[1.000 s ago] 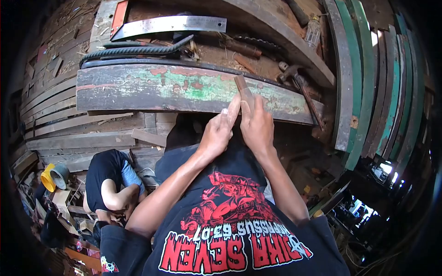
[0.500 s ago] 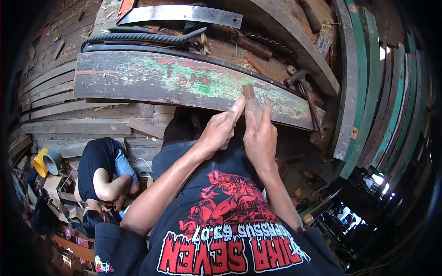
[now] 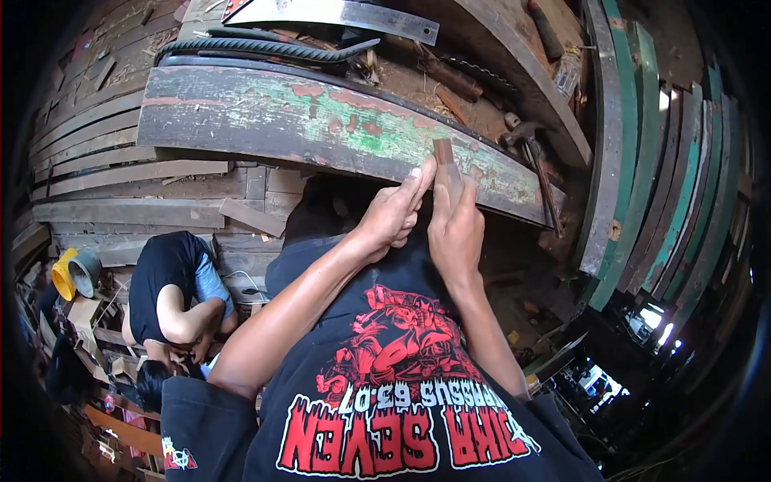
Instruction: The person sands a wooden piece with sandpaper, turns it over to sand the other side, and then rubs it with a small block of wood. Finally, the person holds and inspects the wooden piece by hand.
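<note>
A short, flat wooden piece, dark brown at its far end and paler lower down, stands out of my right hand, which is closed around its lower part. Beside it, my left hand is closed, its thumb and forefinger pressed together against the piece's left edge. Whether something thin lies between those fingers is hidden. Just beyond both hands lies a thick board with worn green and reddish paint.
Behind the board lie a ribbed steel bar, a metal ruler and a claw hammer. Long planks stand at the right. Another person crouches at lower left near a grey bucket.
The view has shifted slightly, so the board and ruler sit a little higher and further right. Both hands stay together at the wooden piece, which now tilts slightly differently.
</note>
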`<state>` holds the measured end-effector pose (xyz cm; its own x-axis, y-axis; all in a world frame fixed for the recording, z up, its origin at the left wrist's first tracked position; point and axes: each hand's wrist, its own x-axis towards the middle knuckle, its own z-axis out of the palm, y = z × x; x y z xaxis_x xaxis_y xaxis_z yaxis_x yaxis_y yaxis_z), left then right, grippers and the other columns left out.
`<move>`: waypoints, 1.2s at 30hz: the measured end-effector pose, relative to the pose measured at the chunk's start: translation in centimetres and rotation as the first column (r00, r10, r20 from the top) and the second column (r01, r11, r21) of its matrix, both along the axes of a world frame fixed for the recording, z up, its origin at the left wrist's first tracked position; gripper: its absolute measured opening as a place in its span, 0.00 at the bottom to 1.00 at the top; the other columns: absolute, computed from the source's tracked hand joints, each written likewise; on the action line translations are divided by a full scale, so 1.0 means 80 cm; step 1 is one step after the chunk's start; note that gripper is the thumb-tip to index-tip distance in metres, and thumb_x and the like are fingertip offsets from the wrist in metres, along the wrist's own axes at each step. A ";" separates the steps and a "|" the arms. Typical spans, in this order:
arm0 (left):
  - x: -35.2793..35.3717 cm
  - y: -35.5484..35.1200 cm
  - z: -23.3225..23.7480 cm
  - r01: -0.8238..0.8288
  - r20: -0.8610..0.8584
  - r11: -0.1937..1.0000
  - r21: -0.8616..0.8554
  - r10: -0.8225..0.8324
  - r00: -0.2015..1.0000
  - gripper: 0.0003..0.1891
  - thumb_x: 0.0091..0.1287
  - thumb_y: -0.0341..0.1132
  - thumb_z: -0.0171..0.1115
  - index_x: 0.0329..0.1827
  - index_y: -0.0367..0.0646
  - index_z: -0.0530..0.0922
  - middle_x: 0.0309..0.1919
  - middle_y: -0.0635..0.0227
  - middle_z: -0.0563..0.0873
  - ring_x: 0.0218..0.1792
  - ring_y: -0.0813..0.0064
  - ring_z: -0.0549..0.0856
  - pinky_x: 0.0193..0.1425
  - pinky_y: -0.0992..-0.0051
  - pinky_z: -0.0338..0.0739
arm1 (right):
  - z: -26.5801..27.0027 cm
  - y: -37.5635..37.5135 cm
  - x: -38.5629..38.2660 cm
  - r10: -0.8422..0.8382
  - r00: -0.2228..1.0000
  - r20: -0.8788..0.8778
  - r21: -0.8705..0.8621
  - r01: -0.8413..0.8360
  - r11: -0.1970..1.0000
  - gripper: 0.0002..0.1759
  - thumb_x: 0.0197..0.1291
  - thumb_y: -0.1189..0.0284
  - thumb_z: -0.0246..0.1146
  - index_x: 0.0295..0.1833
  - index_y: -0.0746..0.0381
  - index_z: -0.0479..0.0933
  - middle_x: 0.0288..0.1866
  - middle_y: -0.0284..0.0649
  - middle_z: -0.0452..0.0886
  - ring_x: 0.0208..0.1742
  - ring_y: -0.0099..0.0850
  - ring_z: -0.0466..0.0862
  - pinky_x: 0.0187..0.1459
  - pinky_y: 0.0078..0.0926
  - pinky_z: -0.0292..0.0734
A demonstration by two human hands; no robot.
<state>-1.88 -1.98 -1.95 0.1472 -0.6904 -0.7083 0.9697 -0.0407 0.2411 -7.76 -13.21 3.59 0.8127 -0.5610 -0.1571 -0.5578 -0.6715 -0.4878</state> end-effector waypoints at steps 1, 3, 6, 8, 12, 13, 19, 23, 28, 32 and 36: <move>-0.003 0.000 0.002 -0.007 0.008 1.000 -0.016 0.007 1.000 0.31 0.81 0.68 0.44 0.26 0.55 0.65 0.15 0.85 0.59 0.12 0.88 0.54 0.16 0.79 0.45 | 0.000 -0.006 0.009 -0.009 0.998 -0.064 -0.018 0.008 1.000 0.18 0.79 0.60 0.57 0.59 0.64 0.70 0.36 0.69 0.84 0.41 0.70 0.85 0.39 0.66 0.76; -0.008 -0.002 0.000 -0.024 0.035 1.000 -0.019 0.024 0.999 0.31 0.80 0.69 0.45 0.26 0.55 0.65 0.15 0.85 0.59 0.12 0.88 0.53 0.16 0.79 0.45 | -0.013 -0.020 0.028 -0.019 0.986 -0.166 -0.099 0.002 0.995 0.19 0.79 0.58 0.57 0.59 0.64 0.70 0.36 0.68 0.84 0.41 0.70 0.85 0.39 0.66 0.76; -0.002 0.000 0.000 -0.003 0.034 1.000 -0.012 0.003 0.999 0.31 0.80 0.69 0.45 0.27 0.54 0.66 0.15 0.84 0.59 0.12 0.88 0.53 0.15 0.79 0.46 | -0.002 -0.008 0.006 -0.017 0.996 -0.093 -0.026 0.014 1.000 0.20 0.79 0.58 0.56 0.59 0.64 0.70 0.36 0.68 0.84 0.41 0.70 0.85 0.39 0.66 0.76; 0.000 -0.001 0.002 -0.011 0.022 1.000 -0.007 0.011 1.000 0.31 0.80 0.69 0.44 0.28 0.53 0.67 0.15 0.83 0.60 0.11 0.87 0.55 0.15 0.80 0.48 | -0.009 -0.008 0.004 -0.017 0.999 -0.032 0.012 0.018 1.000 0.20 0.79 0.60 0.56 0.62 0.65 0.70 0.37 0.69 0.84 0.43 0.70 0.84 0.40 0.64 0.76; -0.009 -0.002 0.002 0.004 -0.022 1.000 0.021 -0.004 1.000 0.32 0.79 0.70 0.44 0.29 0.52 0.67 0.15 0.83 0.61 0.11 0.87 0.56 0.15 0.80 0.49 | -0.007 0.002 0.003 -0.118 0.991 -0.058 0.083 0.123 0.989 0.20 0.80 0.64 0.57 0.64 0.68 0.69 0.40 0.72 0.83 0.47 0.72 0.83 0.41 0.60 0.77; -0.002 -0.002 0.001 0.001 -0.016 1.000 0.018 -0.001 1.000 0.32 0.79 0.71 0.44 0.29 0.52 0.67 0.15 0.83 0.61 0.11 0.87 0.56 0.15 0.80 0.49 | -0.008 0.006 0.004 -0.143 0.990 -0.008 0.113 0.143 0.983 0.19 0.80 0.64 0.56 0.64 0.68 0.69 0.40 0.71 0.83 0.47 0.73 0.83 0.41 0.60 0.76; -0.003 -0.002 0.003 -0.009 -0.093 0.999 -0.032 0.006 0.996 0.32 0.77 0.73 0.45 0.29 0.53 0.66 0.15 0.84 0.60 0.11 0.87 0.55 0.15 0.80 0.49 | -0.008 0.001 0.008 -0.116 0.989 -0.097 0.043 0.120 0.992 0.18 0.79 0.64 0.56 0.58 0.69 0.68 0.37 0.71 0.82 0.44 0.73 0.83 0.39 0.60 0.75; 0.000 -0.004 0.006 -0.007 -0.095 1.000 -0.024 0.005 0.996 0.33 0.77 0.73 0.44 0.29 0.53 0.66 0.15 0.84 0.59 0.11 0.87 0.54 0.15 0.80 0.48 | -0.006 0.007 0.011 -0.094 0.995 -0.018 0.077 0.095 0.992 0.18 0.80 0.60 0.55 0.54 0.66 0.69 0.33 0.68 0.83 0.38 0.70 0.84 0.37 0.65 0.74; 0.001 -0.004 0.000 0.013 -0.076 0.999 -0.040 -0.016 0.997 0.33 0.77 0.74 0.43 0.29 0.54 0.66 0.15 0.84 0.59 0.11 0.87 0.55 0.16 0.80 0.49 | -0.005 0.010 0.008 -0.102 0.994 -0.037 0.059 0.104 0.993 0.19 0.81 0.58 0.53 0.56 0.66 0.68 0.31 0.67 0.83 0.37 0.69 0.85 0.37 0.66 0.75; 0.003 -0.005 0.004 0.023 -0.116 0.999 -0.023 -0.025 0.993 0.33 0.77 0.74 0.43 0.28 0.54 0.65 0.15 0.84 0.60 0.11 0.86 0.55 0.16 0.80 0.49 | -0.009 -0.006 0.026 -0.072 0.983 -0.169 -0.012 0.071 0.997 0.19 0.80 0.59 0.54 0.60 0.65 0.68 0.36 0.68 0.84 0.41 0.69 0.85 0.39 0.65 0.76; 0.010 -0.002 0.014 0.074 -0.088 0.997 0.017 -0.072 0.994 0.34 0.77 0.75 0.42 0.27 0.54 0.65 0.15 0.84 0.59 0.12 0.86 0.55 0.17 0.79 0.48 | -0.003 0.008 0.002 -0.076 0.997 0.011 0.057 0.076 0.996 0.19 0.80 0.59 0.53 0.58 0.65 0.69 0.36 0.67 0.84 0.42 0.70 0.85 0.40 0.66 0.76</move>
<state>-1.07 -2.16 -0.82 0.0342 -0.6823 -0.7302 0.9812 -0.1160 0.1543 -7.60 -12.57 3.37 0.7702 -0.6118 -0.1800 -0.5997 -0.5988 -0.5308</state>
